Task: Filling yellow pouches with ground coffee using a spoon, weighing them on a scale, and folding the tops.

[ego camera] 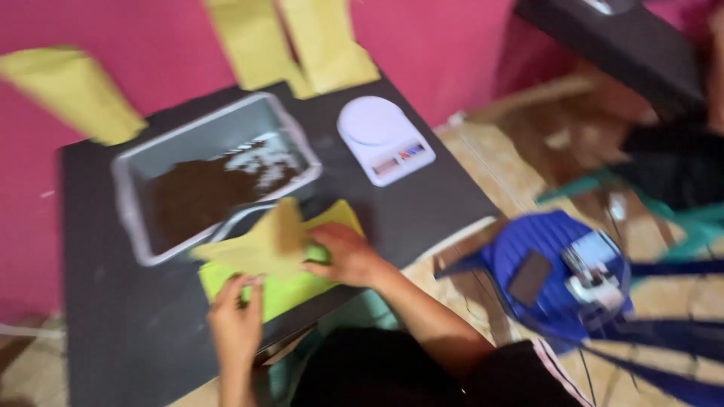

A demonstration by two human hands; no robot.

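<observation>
Fingers of the left hand (235,316) pinch the near edge of a tan paper pouch (264,245), while the right hand (347,256) closes around its other side. The pouch lies over a lime-green sheet (286,290) beneath both hands. Just beyond the fingertips sits a grey metal tray (136,218) holding dark brown powder (196,196). Farther right of the tray stands a white digital kitchen scale (383,139), all on a black table (113,332).

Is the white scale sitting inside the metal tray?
No, the white scale sits on the dark table beside the metal tray, which holds brown powder.
</observation>
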